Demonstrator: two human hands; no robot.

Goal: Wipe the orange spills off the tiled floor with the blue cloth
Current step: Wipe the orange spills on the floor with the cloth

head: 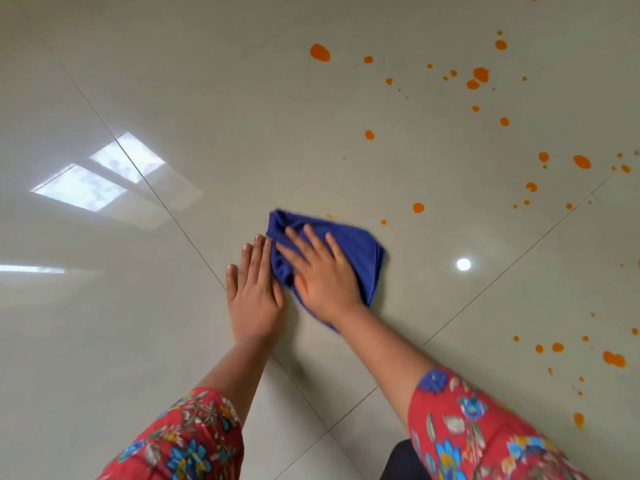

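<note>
A blue cloth (356, 251) lies bunched on the glossy beige tiled floor (242, 98) near the middle of the view. My right hand (320, 275) presses flat on top of the cloth, fingers spread and slightly blurred. My left hand (251, 282) rests flat on the bare tile just left of the cloth, fingertips touching its edge. Orange spills dot the floor beyond and to the right: a large drop (319, 52) at the far side, a cluster (480, 75) at the upper right, one drop (418, 207) close to the cloth, and more (613, 358) at the right edge.
Dark grout lines (166, 206) cross the floor and meet beneath my hands. Window reflections (100, 174) and a lamp glare (463, 264) shine on the tiles. A dark shape (401, 462) shows at the bottom edge between my red floral sleeves.
</note>
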